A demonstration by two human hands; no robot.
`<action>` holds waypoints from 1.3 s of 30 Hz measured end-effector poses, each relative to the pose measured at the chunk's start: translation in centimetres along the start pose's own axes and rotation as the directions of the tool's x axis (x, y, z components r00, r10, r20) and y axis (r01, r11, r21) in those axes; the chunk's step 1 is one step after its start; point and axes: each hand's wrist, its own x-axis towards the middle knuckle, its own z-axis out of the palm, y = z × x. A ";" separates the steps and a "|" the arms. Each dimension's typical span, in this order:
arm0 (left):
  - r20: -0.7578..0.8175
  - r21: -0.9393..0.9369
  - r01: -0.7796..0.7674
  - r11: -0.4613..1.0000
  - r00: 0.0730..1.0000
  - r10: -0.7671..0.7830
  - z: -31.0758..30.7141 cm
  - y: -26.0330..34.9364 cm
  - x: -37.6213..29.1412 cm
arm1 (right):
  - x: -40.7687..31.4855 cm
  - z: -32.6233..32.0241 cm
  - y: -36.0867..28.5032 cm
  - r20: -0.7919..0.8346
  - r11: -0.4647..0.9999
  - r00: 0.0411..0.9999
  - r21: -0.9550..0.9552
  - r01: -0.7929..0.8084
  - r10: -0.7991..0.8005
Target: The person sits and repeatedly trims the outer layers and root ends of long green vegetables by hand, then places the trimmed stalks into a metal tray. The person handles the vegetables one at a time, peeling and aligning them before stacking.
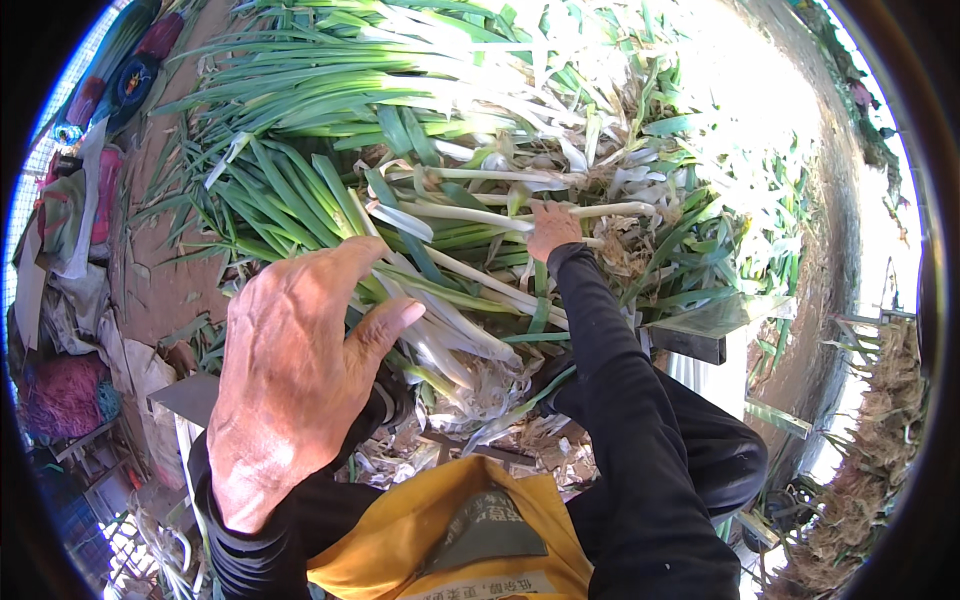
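Observation:
My left hand [300,375] is raised close to the camera. Its thumb and fingers are apart, with nothing visible between them. Below it lies a bunch of large green onions [442,330], white stems and roots towards me, leaves to the upper left. Further out, my right hand [553,229] reaches down onto a white onion stalk [619,211] in the loose pile. Its fingertips are partly hidden, so I cannot tell how firmly they close. A larger heap of green onions [337,94] lies beyond both hands, leaves to the left, roots to the right.
Metal-edged supports stand at left [187,397] and right [697,330] beside my knees. Peeled skins [390,457] litter the ground by my feet. Bags and pink twine [64,394] are at far left. A row of rooted onions [877,450] lies at far right.

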 end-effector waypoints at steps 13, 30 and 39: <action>0.166 0.044 0.152 0.987 0.973 -0.157 -0.5 0.6 0.7 | 1.7 -0.8 2.5 0.329 0.974 0.940 -0.170 0.153 -0.090; 0.172 0.063 0.150 0.987 0.972 -0.159 0.1 0.7 0.1 | -8.3 7.6 1.0 -0.213 0.943 0.919 -0.067 0.326 -0.332; 0.157 0.036 0.142 0.989 0.977 -0.146 0.2 0.5 0.4 | -6.5 4.1 0.2 0.396 0.908 0.891 -0.248 0.338 -0.223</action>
